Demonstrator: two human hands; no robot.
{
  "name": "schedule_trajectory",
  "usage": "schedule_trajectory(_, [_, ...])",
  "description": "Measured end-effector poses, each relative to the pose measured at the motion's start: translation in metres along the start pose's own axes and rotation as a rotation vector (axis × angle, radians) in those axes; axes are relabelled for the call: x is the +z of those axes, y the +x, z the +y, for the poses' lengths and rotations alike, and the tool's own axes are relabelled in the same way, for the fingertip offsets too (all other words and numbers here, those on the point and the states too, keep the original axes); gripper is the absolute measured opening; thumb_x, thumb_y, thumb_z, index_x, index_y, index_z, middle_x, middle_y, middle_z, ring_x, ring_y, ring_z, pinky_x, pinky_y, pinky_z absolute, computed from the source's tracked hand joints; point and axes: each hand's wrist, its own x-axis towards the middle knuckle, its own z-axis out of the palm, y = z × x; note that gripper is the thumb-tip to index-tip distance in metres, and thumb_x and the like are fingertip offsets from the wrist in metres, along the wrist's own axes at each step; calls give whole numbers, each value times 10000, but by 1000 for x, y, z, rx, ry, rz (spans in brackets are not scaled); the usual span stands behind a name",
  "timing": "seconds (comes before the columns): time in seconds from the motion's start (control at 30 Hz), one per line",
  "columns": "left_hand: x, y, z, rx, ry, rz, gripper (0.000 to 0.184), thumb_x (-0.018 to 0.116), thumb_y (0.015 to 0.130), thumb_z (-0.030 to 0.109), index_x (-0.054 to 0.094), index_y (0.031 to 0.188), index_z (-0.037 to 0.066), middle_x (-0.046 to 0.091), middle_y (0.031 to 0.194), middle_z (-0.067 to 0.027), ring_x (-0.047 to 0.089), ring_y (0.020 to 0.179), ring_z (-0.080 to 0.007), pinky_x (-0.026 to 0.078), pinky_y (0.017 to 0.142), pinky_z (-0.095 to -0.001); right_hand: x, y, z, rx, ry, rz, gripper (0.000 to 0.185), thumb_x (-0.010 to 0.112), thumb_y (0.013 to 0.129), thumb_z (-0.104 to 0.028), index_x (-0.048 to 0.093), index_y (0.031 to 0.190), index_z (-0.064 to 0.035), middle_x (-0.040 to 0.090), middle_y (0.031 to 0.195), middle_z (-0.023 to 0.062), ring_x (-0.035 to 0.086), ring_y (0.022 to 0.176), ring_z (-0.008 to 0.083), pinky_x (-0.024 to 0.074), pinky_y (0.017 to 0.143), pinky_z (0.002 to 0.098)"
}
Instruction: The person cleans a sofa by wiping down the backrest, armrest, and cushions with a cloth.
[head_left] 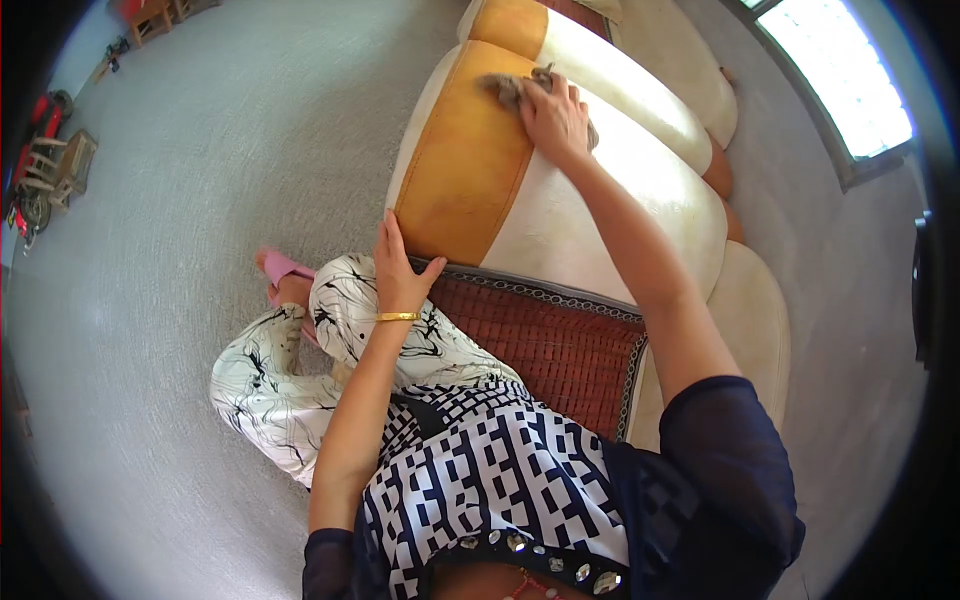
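Observation:
A crumpled grey-brown cloth (507, 91) lies under my right hand (558, 118), whose fingers press it onto the sofa near the seam between the orange panel (465, 150) and the cream panel (590, 215). Part of the cloth sticks out on both sides of the hand. My left hand (402, 270), with a gold bangle at the wrist, rests at the lower corner of the orange panel. Its fingers and thumb are spread, and it holds nothing.
A reddish-brown woven mat (540, 345) with a dark patterned border covers the seat beside my legs. More cream sofa cushions (750, 310) curve along the right. A wooden stool (72, 170) and a red motorcycle (40, 125) stand at the far left. A window (838, 75) is at the upper right.

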Motion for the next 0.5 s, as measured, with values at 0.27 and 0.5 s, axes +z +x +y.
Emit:
schedule_trajectory(0.27, [0,3,2,-49,23,-26,1046,786,677,265,139,1458,6,265,1445,-267,306,1302,-424,273,1075,-463,23,70,-44,350,-96,-114,344,487,900,-384,646,1154,-214,433,1325,148,396,1218,347,315,989,484])
schedule_trajectory(0.5, [3,2,-4,14,-6,20,1015,790,671,309,204,1437,-6,314,1408,-275,348,1265,-431,295,1050,-469,-23,-10,-130,-323,-164,-266,367,586,841,-335,633,1187,-223,411,1329,123,370,1212,315,326,940,450])
